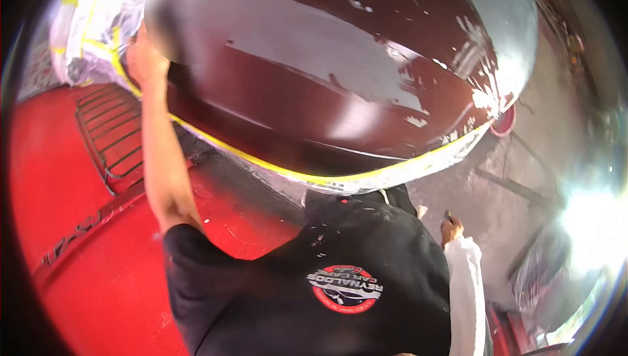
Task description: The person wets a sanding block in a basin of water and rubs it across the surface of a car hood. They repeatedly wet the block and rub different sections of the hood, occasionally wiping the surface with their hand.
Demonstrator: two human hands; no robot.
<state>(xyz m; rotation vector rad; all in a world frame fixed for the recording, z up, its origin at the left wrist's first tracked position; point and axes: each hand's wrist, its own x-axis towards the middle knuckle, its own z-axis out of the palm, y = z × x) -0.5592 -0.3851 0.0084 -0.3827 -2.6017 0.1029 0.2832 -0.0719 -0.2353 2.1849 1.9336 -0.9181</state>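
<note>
My left hand (149,61) reaches forward to the left edge of a glossy dark maroon car panel (275,88), beside the yellow masking tape along its rim. A round grey blur covers the hand's upper part, so its fingers are hidden. Low at my right side, away from the panel, my right hand (451,228) is closed below a white sleeve (466,284). A small dark tip shows above its fingers; what it belongs to I cannot tell. Yellow tape (294,174) and white masking run along the panel's near edge, close to my black shirt (275,297).
At the left stands a red car body (52,160) with a black slatted grille (114,130). Plastic sheeting (98,22) with yellow tape covers the upper left. On the grey floor (458,186), a reddish tub (504,122) sits beyond the panel's right edge. Bright glare shines at right.
</note>
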